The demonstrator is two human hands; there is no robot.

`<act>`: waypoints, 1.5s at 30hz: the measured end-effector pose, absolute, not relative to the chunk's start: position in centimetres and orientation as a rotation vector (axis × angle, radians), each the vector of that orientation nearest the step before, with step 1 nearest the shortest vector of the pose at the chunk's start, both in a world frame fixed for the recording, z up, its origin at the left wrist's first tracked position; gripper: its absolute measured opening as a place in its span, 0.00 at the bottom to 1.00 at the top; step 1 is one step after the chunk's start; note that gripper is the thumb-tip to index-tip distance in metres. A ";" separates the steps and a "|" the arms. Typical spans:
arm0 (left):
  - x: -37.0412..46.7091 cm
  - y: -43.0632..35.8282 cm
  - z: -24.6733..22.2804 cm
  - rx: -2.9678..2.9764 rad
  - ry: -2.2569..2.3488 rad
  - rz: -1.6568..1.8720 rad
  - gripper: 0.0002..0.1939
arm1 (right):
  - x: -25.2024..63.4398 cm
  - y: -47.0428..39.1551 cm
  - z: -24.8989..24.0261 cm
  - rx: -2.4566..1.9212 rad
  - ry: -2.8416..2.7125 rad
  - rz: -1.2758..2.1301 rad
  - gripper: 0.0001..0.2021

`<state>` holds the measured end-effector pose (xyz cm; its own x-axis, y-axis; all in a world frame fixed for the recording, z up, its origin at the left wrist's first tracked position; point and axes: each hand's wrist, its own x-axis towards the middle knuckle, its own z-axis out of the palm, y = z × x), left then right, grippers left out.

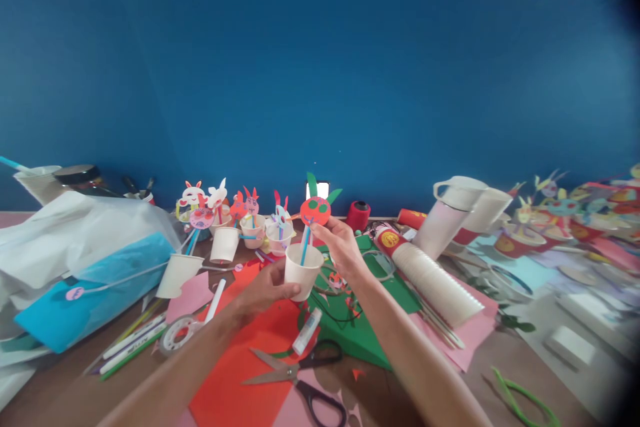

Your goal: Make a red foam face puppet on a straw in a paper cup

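Now the left hand (267, 289) clasps a cup (301, 273); the right hand (345, 248) pinches a red cutout (316, 212).

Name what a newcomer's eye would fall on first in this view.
Probably the red paper face with green ears, held up in the middle by the right hand above the white cup in the left hand. After that, likely the open scissors at the bottom centre, blades over the red sheet, and the blue wall behind everything.
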<state>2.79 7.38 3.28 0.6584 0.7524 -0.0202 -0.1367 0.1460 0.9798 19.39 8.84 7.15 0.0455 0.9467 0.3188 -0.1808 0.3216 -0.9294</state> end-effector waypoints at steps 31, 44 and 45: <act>2.6 8.4 1.5 1.329 0.590 0.748 0.28 | 20.9 9.3 7.7 -0.911 -1.171 0.903 0.08; 1.1 8.5 1.2 1.567 0.946 0.790 0.29 | 21.2 9.1 8.0 -0.889 -1.180 0.895 0.08; 0.6 8.4 1.1 1.619 1.006 0.784 0.29 | 21.2 9.1 8.0 -0.884 -1.179 0.902 0.08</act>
<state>0.57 8.45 1.08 0.4364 0.8997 0.0089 0.2286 -0.1204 0.9660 21.20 9.07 8.04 0.1461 0.9194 0.3652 -0.1123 0.3822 -0.9172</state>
